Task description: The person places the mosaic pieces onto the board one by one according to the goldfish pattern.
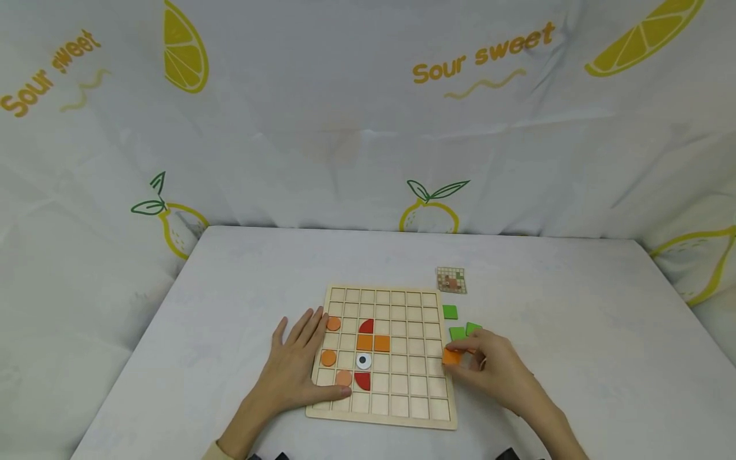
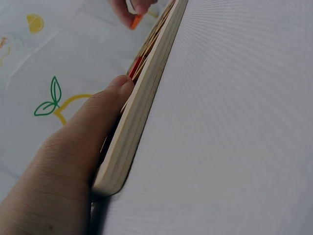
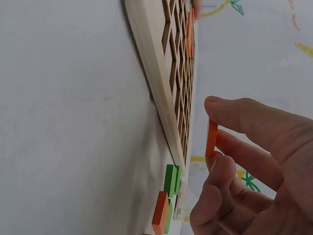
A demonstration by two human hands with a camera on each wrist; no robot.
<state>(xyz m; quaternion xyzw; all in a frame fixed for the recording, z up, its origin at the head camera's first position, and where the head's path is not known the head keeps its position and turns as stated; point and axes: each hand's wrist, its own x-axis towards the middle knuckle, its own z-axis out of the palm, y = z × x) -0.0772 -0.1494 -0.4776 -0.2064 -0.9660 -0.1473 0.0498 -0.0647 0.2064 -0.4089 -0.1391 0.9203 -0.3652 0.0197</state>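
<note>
My left hand (image 1: 295, 368) rests along the left edge of a wooden grid board (image 1: 382, 422), fingers straight and thumb lying across the lower left cells. An orange square tile (image 1: 451, 356) is pinched between thumb and fingers of my right hand (image 1: 496, 367), raised beside the board's right edge. In the right wrist view the held tile (image 3: 211, 138) shows edge-on. Set in the board are two orange squares (image 1: 373, 343), a white eye disc (image 1: 363, 361), red quarter-circle pieces (image 1: 363, 381) and several orange round pieces (image 1: 328, 358).
Green square tiles (image 1: 450, 312) lie right of the board. Another orange tile (image 3: 160, 213) lies near them in the right wrist view. A small pattern card (image 1: 451, 280) lies past the board's upper right corner. A lemon-print cloth (image 1: 322, 128) hangs behind the white table (image 1: 575, 300).
</note>
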